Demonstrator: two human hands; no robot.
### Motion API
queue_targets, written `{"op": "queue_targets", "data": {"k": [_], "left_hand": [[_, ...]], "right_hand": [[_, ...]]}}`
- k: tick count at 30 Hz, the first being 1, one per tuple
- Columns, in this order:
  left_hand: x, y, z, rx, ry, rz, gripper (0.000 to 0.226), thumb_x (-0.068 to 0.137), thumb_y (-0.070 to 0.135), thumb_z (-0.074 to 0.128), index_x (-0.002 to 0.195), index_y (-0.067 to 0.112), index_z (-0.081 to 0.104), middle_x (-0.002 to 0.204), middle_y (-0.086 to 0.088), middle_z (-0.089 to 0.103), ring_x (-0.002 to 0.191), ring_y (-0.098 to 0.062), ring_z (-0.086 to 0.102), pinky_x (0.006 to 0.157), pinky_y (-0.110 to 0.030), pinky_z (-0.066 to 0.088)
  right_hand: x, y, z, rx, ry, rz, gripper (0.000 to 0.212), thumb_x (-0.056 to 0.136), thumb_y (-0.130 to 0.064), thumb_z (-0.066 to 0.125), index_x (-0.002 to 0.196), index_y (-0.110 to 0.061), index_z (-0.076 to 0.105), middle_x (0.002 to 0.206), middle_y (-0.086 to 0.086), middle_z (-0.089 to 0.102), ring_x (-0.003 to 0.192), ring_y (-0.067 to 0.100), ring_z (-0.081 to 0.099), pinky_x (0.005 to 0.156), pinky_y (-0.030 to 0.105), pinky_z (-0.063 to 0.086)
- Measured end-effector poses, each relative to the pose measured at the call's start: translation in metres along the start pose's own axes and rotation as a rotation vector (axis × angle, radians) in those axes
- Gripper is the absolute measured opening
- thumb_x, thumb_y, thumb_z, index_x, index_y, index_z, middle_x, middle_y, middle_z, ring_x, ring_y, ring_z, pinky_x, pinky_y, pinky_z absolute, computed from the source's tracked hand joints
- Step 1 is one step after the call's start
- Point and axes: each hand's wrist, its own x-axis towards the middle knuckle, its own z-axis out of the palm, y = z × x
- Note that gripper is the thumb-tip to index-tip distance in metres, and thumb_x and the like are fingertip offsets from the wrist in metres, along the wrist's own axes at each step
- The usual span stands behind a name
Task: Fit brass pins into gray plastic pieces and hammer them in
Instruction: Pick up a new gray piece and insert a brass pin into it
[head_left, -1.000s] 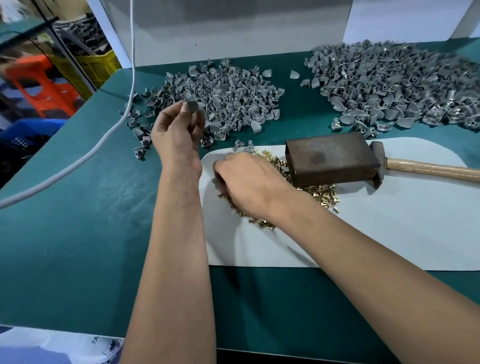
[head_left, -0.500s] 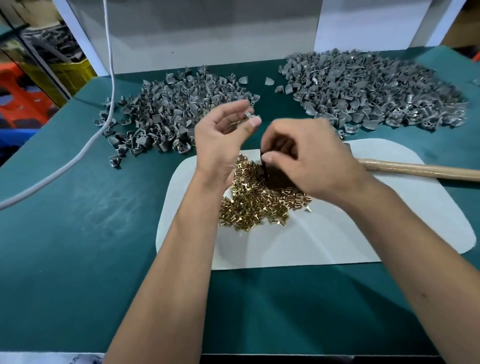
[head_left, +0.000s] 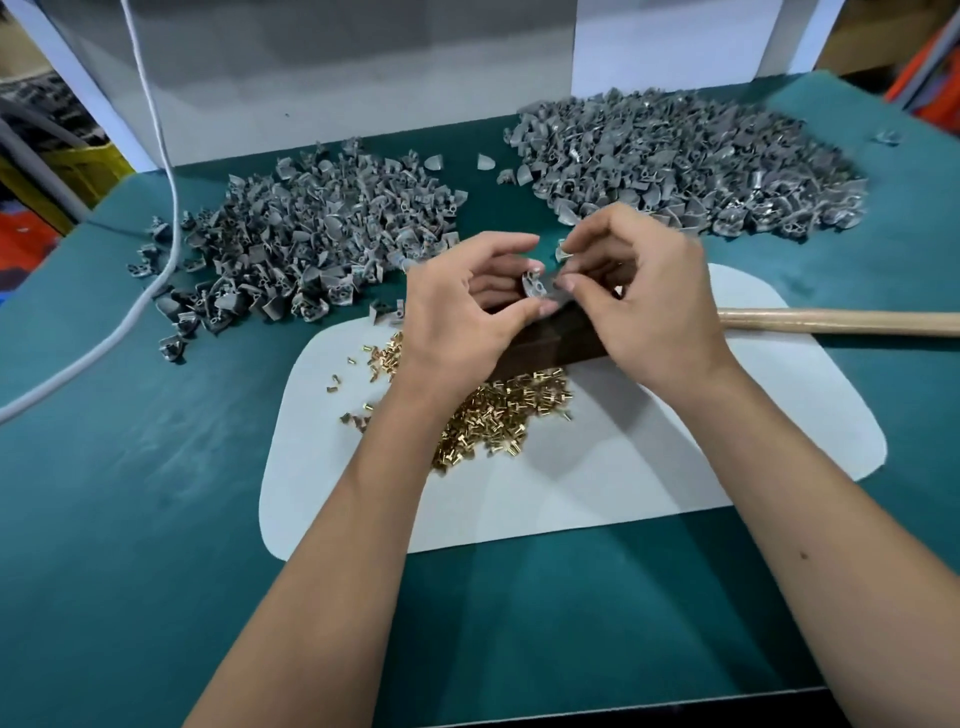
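Teal table (head_left: 156, 519) bears a white mat (head_left: 597, 488) before a grey wall (head_left: 337, 78).

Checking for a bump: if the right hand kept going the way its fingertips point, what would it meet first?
The right hand points left, so probably the gray piece pinched by the left hand; depth is unclear.

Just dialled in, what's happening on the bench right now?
A person is working bare-handed over a white mat on a green table. The left hand pinches one gray plastic piece, and the right hand has its fingertips at that piece, apparently fitting a pin, though none is visible there. Loose brass pins lie heaped on the mat. The hammer lies on the mat, unheld. Two heaps of gray pieces sit behind.
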Motion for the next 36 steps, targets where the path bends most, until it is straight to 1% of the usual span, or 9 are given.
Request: {"op": "queue_targets", "data": {"k": [3, 9, 15, 18, 22, 25, 30, 34, 36], "left_hand": [[-0.0008, -0.001, 0.0021, 0.035, 0.012, 0.023, 0.051, 0.07, 0.006, 0.092, 0.116, 0.009, 0.069, 0.102, -0.005, 0.076, 0.092, -0.014, 0.075, 0.083, -0.027, 0.061], [-0.0012, 0.0002, 0.0038, 0.084, 0.037, 0.052, 0.043, 0.072, 0.01, 0.092, 0.11, 0.007, 0.071, 0.101, -0.005, 0.076, 0.09, -0.015, 0.075, 0.081, -0.028, 0.062], [-0.0012, -0.0007, 0.0057, 0.024, 0.029, -0.014, 0.035, 0.072, 0.003, 0.09, 0.104, 0.004, 0.075, 0.098, -0.007, 0.077, 0.088, -0.019, 0.077, 0.085, -0.038, 0.063], [-0.0009, 0.0, 0.0064, 0.003, 0.029, -0.007, 0.035, 0.071, -0.006, 0.087, 0.102, 0.006, 0.075, 0.104, -0.01, 0.075, 0.09, -0.018, 0.076, 0.085, -0.035, 0.063], [-0.0012, 0.0014, 0.0066, -0.002, 0.027, -0.023, 0.034, 0.071, -0.006, 0.087, 0.1, 0.008, 0.077, 0.097, -0.012, 0.077, 0.087, -0.02, 0.077, 0.084, -0.037, 0.063], [-0.0016, 0.0031, 0.0061, -0.01, 0.033, -0.029, 0.035, 0.069, -0.007, 0.088, 0.1, 0.006, 0.077, 0.095, -0.012, 0.077, 0.085, -0.02, 0.078, 0.083, -0.037, 0.063], [-0.0021, 0.0055, 0.0079, 0.004, 0.041, -0.039, 0.037, 0.067, -0.011, 0.086, 0.095, 0.011, 0.077, 0.092, -0.011, 0.077, 0.081, -0.017, 0.077, 0.078, -0.029, 0.063], [-0.0024, 0.0054, 0.0091, 0.024, 0.053, -0.05, 0.034, 0.068, -0.01, 0.086, 0.095, 0.008, 0.078, 0.092, -0.009, 0.077, 0.082, -0.017, 0.077, 0.08, -0.035, 0.064], [-0.0042, 0.0057, 0.0084, -0.002, 0.061, -0.077, 0.035, 0.068, -0.01, 0.086, 0.095, 0.01, 0.078, 0.09, -0.007, 0.078, 0.081, -0.017, 0.077, 0.08, -0.034, 0.064]], "right_hand": [[-0.0016, 0.0005, 0.0013, -0.036, -0.001, -0.046, 0.026, 0.079, -0.005, 0.078, 0.099, -0.014, 0.064, 0.081, -0.008, 0.074, 0.081, 0.005, 0.071, 0.081, 0.021, 0.055], [-0.0022, 0.001, 0.0021, -0.024, -0.008, -0.069, 0.025, 0.079, -0.003, 0.077, 0.098, -0.011, 0.063, 0.081, -0.006, 0.075, 0.082, 0.004, 0.071, 0.082, 0.029, 0.057], [-0.0023, 0.0022, 0.0023, -0.018, 0.011, -0.088, 0.024, 0.079, -0.004, 0.077, 0.095, -0.012, 0.062, 0.081, -0.007, 0.074, 0.082, 0.002, 0.07, 0.082, 0.028, 0.057], [-0.0028, 0.0036, 0.0023, -0.001, 0.015, -0.082, 0.024, 0.079, -0.005, 0.076, 0.096, -0.014, 0.062, 0.081, -0.007, 0.073, 0.081, 0.005, 0.07, 0.08, 0.028, 0.057], [-0.0043, 0.0046, 0.0044, 0.034, -0.011, -0.063, 0.025, 0.08, -0.003, 0.075, 0.097, -0.013, 0.059, 0.081, -0.006, 0.071, 0.08, 0.009, 0.07, 0.077, 0.032, 0.058], [-0.0046, 0.0054, 0.005, 0.047, -0.011, -0.059, 0.023, 0.08, -0.001, 0.072, 0.092, -0.012, 0.056, 0.078, -0.003, 0.069, 0.075, 0.012, 0.068, 0.071, 0.035, 0.058], [-0.0061, 0.0045, 0.0066, 0.012, -0.026, -0.091, 0.02, 0.078, 0.0, 0.069, 0.085, -0.011, 0.053, 0.076, 0.002, 0.064, 0.071, 0.019, 0.064, 0.065, 0.041, 0.053], [-0.0062, 0.0034, 0.009, -0.016, -0.005, -0.111, 0.022, 0.077, 0.001, 0.069, 0.081, -0.013, 0.052, 0.073, 0.002, 0.064, 0.068, 0.018, 0.062, 0.063, 0.04, 0.051], [-0.0066, 0.0034, 0.0098, -0.016, 0.003, -0.115, 0.021, 0.078, -0.001, 0.07, 0.082, -0.012, 0.054, 0.074, 0.001, 0.064, 0.07, 0.019, 0.063, 0.065, 0.041, 0.052]]}}
